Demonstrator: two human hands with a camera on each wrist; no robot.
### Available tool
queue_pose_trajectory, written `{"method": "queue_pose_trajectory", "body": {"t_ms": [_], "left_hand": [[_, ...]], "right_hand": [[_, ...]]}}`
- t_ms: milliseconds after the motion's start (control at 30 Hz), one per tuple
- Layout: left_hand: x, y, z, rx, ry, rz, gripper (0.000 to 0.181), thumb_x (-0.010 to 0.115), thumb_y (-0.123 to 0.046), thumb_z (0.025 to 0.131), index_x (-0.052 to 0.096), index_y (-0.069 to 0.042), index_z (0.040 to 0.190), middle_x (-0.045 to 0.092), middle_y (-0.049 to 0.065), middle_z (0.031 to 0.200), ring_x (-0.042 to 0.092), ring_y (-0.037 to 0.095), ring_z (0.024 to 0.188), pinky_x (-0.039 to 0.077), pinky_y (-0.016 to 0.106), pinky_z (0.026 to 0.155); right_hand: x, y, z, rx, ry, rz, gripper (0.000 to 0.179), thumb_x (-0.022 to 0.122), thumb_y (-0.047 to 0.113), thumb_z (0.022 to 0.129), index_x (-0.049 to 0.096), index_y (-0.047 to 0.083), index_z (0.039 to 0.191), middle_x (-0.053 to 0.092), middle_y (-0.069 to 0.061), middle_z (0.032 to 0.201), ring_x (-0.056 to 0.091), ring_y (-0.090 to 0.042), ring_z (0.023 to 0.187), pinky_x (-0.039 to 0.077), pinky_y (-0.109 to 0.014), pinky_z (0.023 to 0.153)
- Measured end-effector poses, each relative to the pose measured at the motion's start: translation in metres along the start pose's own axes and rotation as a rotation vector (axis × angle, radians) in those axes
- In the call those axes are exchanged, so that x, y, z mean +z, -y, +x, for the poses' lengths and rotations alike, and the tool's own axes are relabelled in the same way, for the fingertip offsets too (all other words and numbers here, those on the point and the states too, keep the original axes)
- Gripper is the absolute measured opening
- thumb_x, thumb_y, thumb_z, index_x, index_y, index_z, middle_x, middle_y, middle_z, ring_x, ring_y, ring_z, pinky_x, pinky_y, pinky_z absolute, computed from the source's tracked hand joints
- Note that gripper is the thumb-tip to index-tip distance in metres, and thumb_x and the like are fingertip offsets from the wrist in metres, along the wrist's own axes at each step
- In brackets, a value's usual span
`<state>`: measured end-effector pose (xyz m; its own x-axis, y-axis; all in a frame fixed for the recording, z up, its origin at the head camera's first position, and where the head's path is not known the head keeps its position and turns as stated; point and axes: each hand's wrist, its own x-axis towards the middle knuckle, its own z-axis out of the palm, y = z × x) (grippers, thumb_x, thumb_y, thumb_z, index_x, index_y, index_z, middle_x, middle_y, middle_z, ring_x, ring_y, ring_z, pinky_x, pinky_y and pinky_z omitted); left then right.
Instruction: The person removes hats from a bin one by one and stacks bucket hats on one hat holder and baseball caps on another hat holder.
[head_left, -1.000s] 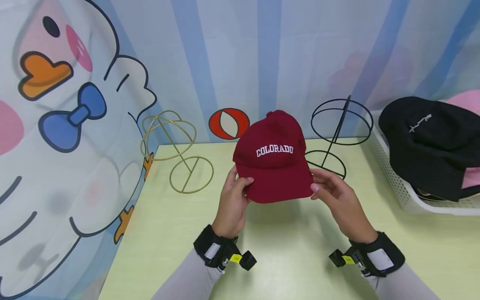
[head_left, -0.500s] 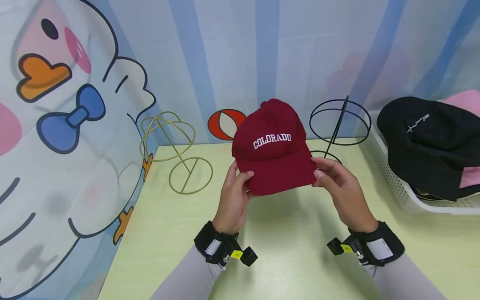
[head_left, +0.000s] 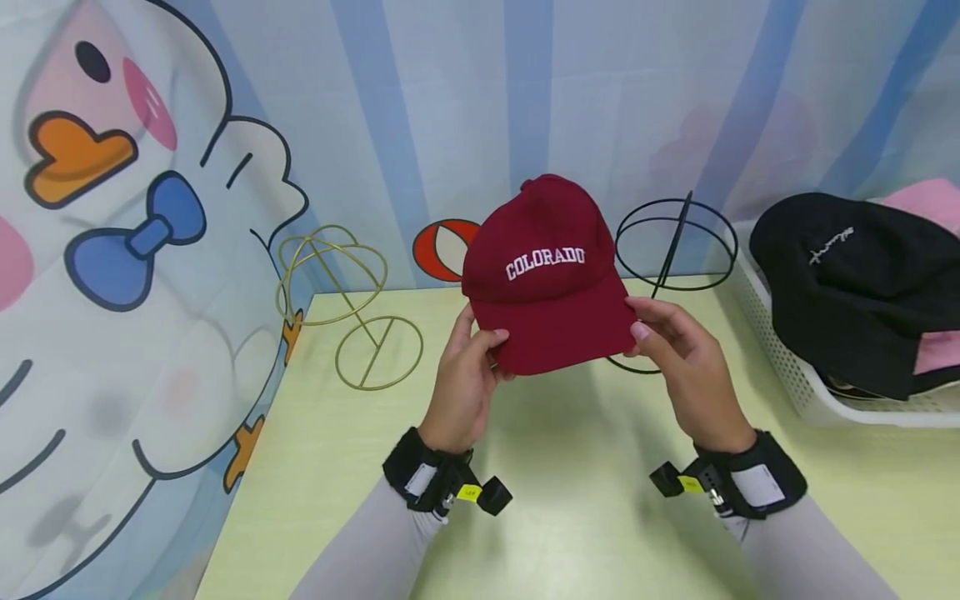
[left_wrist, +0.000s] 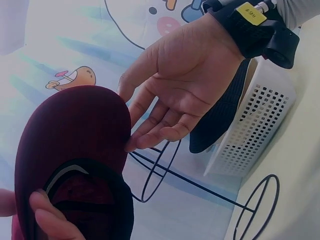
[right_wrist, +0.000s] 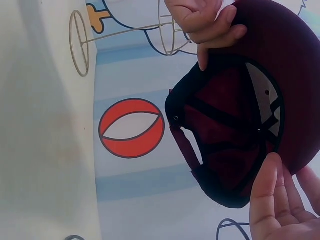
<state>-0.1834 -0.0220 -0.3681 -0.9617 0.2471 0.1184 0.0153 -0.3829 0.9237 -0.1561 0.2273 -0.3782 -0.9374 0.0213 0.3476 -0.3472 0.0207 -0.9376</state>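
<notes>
A maroon baseball cap (head_left: 547, 275) with white "COLORADO" lettering is held in the air above the pale green table (head_left: 570, 467), front facing me. My left hand (head_left: 480, 350) pinches the left edge of the brim, thumb on top. My right hand (head_left: 660, 333) pinches the right edge the same way. The right wrist view shows the cap's underside (right_wrist: 230, 135) with its black sweatband and my left hand's fingers (right_wrist: 205, 20) on the rim. In the left wrist view, my right hand's fingers (left_wrist: 160, 130) touch the brim (left_wrist: 75, 145) from below.
A gold wire hat stand (head_left: 337, 283) rises at the back left of the table. A black wire stand (head_left: 675, 242) is just behind the cap on the right. At the far right, a white perforated basket (head_left: 810, 383) holds a black hat (head_left: 847, 275) and a pink one (head_left: 937, 200). A cartoon curtain hangs behind.
Both hands have lifted the cap higher and slightly away from me. Their grip on the brim is unchanged.
</notes>
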Motion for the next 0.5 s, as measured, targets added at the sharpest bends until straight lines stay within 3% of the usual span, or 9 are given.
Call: {"method": "queue_pose_trajectory", "body": {"t_ms": [500], "left_hand": [[-0.002,-0.018,0.006,0.051,0.025,-0.016,0.042,0.044,-0.012,0.102,0.041,-0.020,0.143,0.057,0.003,0.124,0.059,0.016,0.097,0.050,0.023,0.071]], "right_hand": [[0.010,0.010,0.009,-0.042,-0.001,0.015,0.037,0.056,0.011,0.103,0.056,0.001,0.138,0.063,-0.006,0.122,0.063,-0.015,0.094,0.056,-0.019,0.084]]}}
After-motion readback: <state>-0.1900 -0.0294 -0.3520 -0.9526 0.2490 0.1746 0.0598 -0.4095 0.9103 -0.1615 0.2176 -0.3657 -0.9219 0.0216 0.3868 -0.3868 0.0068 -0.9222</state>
